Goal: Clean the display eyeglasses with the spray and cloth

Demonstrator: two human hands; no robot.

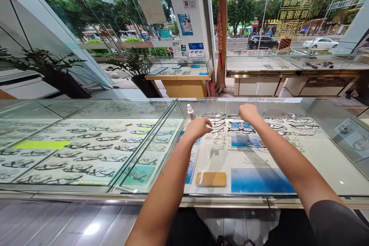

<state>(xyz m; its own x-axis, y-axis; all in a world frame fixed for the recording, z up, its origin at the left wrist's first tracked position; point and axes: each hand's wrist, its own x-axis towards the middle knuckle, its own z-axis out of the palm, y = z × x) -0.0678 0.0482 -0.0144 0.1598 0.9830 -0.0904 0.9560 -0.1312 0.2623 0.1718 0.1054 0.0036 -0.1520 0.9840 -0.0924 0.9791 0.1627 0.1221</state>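
My left hand [198, 127] is closed, with thumb and fingertips pinched at the left end of a pair of eyeglasses [219, 130] in the left column on the glass counter. A small white bottle [190, 112] stands just behind that hand. My right hand [249, 112] is curled shut at the back of the middle column, by the right end of another pair of eyeglasses [233, 116]. Its fingertips are hidden, so I cannot make out what they hold. Dark-rimmed eyeglasses [241, 130] lie in front of it, and more pairs [304, 126] are to the right.
Under my arms, the glass display counter [288, 184] has an orange-brown case [210, 179] and a blue sheet [259, 180] near its front. Another showcase [86, 188] with rows of eyeglasses adjoins on the left. Potted plants [141, 73] and a wooden post [221, 27] stand beyond.
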